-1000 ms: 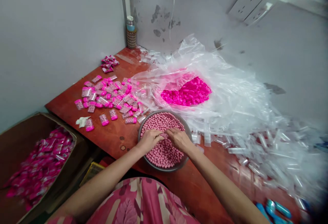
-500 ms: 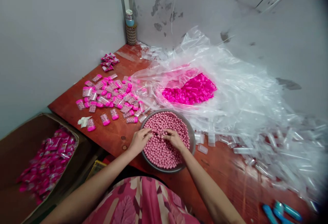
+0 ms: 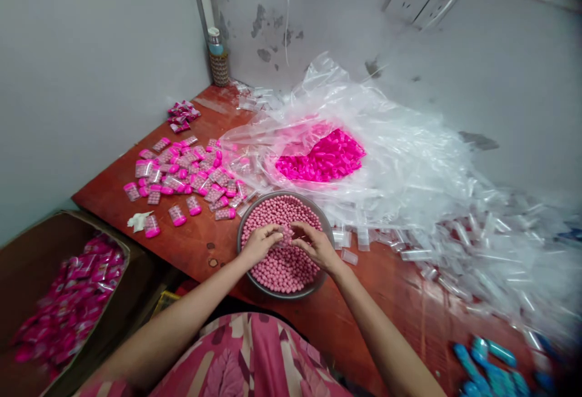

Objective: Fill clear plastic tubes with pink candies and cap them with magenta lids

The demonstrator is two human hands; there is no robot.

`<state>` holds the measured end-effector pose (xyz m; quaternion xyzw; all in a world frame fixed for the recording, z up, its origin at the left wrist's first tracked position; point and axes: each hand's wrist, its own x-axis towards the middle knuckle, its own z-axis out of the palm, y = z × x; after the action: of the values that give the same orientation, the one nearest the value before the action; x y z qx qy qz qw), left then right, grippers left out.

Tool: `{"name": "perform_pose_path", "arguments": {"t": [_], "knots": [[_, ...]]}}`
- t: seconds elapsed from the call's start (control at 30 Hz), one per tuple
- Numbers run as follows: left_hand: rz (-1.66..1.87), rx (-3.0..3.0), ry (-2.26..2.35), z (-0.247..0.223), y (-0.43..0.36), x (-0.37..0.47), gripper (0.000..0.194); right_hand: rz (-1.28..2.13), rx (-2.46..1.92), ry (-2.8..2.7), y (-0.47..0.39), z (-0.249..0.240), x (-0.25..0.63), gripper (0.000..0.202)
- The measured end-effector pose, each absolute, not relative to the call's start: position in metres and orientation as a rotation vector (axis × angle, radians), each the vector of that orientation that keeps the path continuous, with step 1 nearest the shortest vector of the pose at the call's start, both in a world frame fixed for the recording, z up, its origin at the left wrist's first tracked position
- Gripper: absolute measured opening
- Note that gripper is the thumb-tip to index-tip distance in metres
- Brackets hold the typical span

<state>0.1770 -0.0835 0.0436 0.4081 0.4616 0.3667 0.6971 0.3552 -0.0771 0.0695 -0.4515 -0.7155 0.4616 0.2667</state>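
Note:
My left hand (image 3: 262, 244) is closed, pinching a small clear plastic container (image 3: 285, 236) that seems to have pink beads in it. Right beside it, my right hand (image 3: 317, 246) has thumb and fingers parted in a curve; whether its fingertips touch the container is hard to see. Both hands are over a grey round bowl (image 3: 328, 236) filled with pink beads (image 3: 284, 273). To the left lies a heap of bead-filled clear containers with pink caps (image 3: 179, 170). Behind the bowl, an open clear plastic bag (image 3: 386, 166) holds many loose bright pink caps (image 3: 325, 157).
Empty clear containers (image 3: 454, 245) spread across the right of the red table (image 3: 391, 312). Blue pieces (image 3: 491, 366) lie at the lower right. A cardboard box (image 3: 50, 233) with pink packets stands at lower left. A bottle (image 3: 215, 42) stands in the back corner.
The view has swung slightly right, so the table appears further left. My right hand's fingers have parted, and the small container shows more plainly between my hands.

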Motion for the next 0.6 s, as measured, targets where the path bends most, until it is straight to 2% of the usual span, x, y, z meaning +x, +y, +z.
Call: {"name": "perform_pose_path", "arguments": {"t": [0.1,0.2,0.37,0.6], "knots": [[0.791,0.758,0.934,0.046,-0.083,0.179,0.032,1.067,-1.116,-2.190,-0.071,0.084,0.360,0.029],[0.796,0.675,0.866,0.048,-0.082,0.182,0.036,1.029,-1.063,-2.283,-0.067,0.089,0.361,0.031],[0.870,0.795,0.880,0.045,-0.078,0.183,0.036,1.159,-1.155,-2.071,-0.065,0.090,0.366,0.038],[0.909,1.081,0.960,0.048,-0.070,0.187,0.029,1.082,-1.148,-2.044,-0.062,0.089,0.366,0.031]]}}
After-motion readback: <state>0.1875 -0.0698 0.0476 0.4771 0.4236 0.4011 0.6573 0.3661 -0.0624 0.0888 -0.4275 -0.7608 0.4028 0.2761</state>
